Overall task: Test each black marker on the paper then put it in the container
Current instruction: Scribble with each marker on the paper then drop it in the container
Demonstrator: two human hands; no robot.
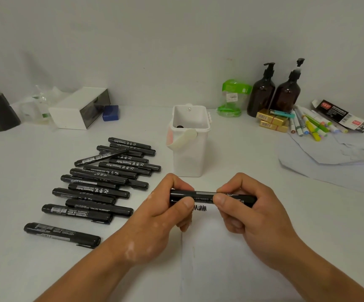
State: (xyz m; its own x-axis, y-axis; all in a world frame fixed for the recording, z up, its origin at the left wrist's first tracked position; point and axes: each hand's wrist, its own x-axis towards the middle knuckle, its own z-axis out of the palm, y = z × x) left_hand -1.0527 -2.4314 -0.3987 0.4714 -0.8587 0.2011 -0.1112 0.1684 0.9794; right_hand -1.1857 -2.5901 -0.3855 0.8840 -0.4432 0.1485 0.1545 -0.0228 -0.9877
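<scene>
Both hands hold one black marker level over the white paper. My left hand pinches its left end, and my right hand grips the right part. A black scribble shows on the paper just under the marker. Several more black markers lie in a loose pile on the table to the left. The white container stands open behind my hands, with a dark marker end visible inside.
A white box and a blue object sit at the back left. Two brown pump bottles, a green-lidded jar, yellow boxes and coloured pens crowd the back right, beside loose paper sheets.
</scene>
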